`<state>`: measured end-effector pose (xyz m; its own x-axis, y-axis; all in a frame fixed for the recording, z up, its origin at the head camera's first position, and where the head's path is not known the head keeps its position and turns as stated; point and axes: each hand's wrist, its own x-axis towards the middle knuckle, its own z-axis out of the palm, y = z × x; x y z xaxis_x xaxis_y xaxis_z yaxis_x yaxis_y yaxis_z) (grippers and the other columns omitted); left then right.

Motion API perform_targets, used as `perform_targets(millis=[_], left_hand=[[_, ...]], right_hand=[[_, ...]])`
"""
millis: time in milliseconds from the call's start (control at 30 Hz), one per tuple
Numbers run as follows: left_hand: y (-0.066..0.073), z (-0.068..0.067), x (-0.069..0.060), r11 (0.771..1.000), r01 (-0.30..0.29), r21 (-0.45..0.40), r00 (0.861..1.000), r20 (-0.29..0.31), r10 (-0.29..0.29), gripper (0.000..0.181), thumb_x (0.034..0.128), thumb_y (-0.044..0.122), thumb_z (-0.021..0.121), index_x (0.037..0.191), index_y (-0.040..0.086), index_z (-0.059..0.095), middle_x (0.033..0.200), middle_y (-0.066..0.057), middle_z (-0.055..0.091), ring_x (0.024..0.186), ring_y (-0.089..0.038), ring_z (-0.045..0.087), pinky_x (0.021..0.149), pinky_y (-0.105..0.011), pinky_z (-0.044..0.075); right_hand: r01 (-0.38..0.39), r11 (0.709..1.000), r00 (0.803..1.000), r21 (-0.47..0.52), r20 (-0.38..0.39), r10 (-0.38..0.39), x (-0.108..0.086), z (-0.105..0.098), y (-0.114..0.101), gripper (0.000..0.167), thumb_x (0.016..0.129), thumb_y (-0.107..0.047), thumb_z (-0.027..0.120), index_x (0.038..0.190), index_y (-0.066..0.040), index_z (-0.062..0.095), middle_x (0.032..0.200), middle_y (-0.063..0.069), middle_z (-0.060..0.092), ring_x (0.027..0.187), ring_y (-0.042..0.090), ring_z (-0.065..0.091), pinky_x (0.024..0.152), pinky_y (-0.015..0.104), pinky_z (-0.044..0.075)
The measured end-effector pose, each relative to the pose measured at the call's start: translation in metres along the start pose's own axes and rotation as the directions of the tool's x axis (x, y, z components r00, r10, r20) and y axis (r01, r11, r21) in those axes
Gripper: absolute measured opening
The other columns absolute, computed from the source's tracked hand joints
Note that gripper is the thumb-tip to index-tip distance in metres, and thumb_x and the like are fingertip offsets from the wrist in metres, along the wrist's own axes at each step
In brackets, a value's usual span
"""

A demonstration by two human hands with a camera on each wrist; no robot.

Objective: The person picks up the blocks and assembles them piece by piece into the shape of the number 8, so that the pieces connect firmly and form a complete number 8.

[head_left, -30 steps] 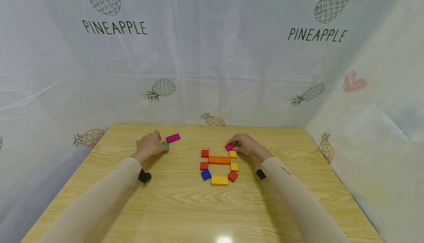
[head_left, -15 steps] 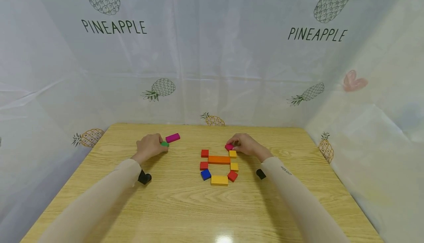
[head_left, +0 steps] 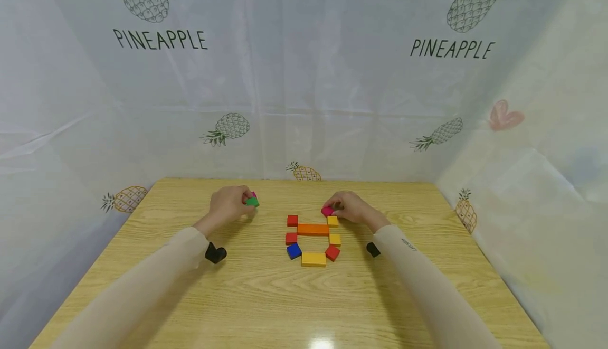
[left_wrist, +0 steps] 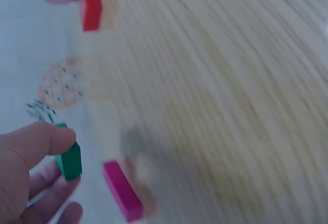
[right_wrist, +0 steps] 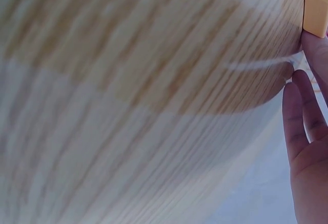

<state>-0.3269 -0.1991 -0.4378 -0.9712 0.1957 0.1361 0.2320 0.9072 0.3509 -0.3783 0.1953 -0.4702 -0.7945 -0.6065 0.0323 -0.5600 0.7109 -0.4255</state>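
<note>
In the head view my left hand (head_left: 230,203) pinches a green block (head_left: 252,201), lifted off the table. The left wrist view shows that green block (left_wrist: 70,160) between thumb and fingers, beside a long magenta block (left_wrist: 123,192) on the tabletop. My right hand (head_left: 350,207) pinches a pinkish-red block (head_left: 327,210) at the top right of the block figure, just behind a yellow block (head_left: 332,221). In the right wrist view my right hand (right_wrist: 310,147) shows only partly at the edge, near an orange-yellow block (right_wrist: 316,8); its held block is hidden there.
The figure also has a long orange block (head_left: 313,230), a blue block (head_left: 294,251), a long yellow block (head_left: 313,259), and several red and yellow squares. A pineapple-print sheet (head_left: 304,85) hangs behind the wooden table (head_left: 266,307).
My left hand has picked up the green block and moved right with it, now covering most of the magenta block in the head view. My right hand has stayed in place.
</note>
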Motion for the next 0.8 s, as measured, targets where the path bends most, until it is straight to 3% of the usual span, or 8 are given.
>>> perform_targets(millis=[133,300,533,800], left_hand=[[0.014,0.005,0.009,0.991,-0.131,-0.032,0.991,0.008,0.132,0.025,0.0909,0.028,0.087,0.111,0.016,0.077,0.098,0.001,0.074,0.089,-0.022,0.068,0.08,-0.044,0.053],[0.028,0.017,0.021,0.958,-0.285,-0.04,0.958,0.024,0.286,0.024,0.0916,0.022,0.087,0.113,0.016,0.078,0.107,-0.001,0.076,0.103,-0.03,0.071,0.088,-0.047,0.056],[0.043,0.027,0.037,0.942,-0.332,-0.041,0.939,0.075,0.334,0.029,0.0928,0.02,0.085,0.121,0.017,0.078,0.115,-0.001,0.077,0.111,-0.03,0.07,0.097,-0.048,0.055],[0.052,0.039,0.055,0.917,-0.399,-0.008,0.909,0.126,0.397,0.024,0.0931,0.021,0.085,0.117,0.019,0.079,0.116,0.003,0.077,0.113,-0.026,0.069,0.104,-0.046,0.051]], right_hand=[[0.003,1.0,1.0,-0.004,-0.007,-0.004,0.0,-0.001,-0.001,0.03,0.1,-0.003,0.073,0.128,-0.011,0.077,0.124,0.009,0.071,0.112,0.028,0.067,0.1,0.045,0.056],[0.006,1.0,1.0,-0.011,-0.011,-0.006,0.0,0.0,0.0,0.031,0.1,-0.002,0.073,0.129,-0.011,0.076,0.124,0.009,0.07,0.111,0.027,0.067,0.099,0.044,0.057],[0.008,1.0,1.0,0.005,-0.001,-0.008,0.0,0.0,-0.002,0.031,0.1,-0.001,0.072,0.129,-0.01,0.076,0.123,0.01,0.07,0.11,0.027,0.067,0.098,0.044,0.057],[0.007,1.0,1.0,0.006,-0.004,-0.007,0.0,-0.002,-0.004,0.031,0.099,-0.001,0.073,0.128,-0.01,0.076,0.123,0.009,0.071,0.11,0.027,0.068,0.099,0.044,0.057]])
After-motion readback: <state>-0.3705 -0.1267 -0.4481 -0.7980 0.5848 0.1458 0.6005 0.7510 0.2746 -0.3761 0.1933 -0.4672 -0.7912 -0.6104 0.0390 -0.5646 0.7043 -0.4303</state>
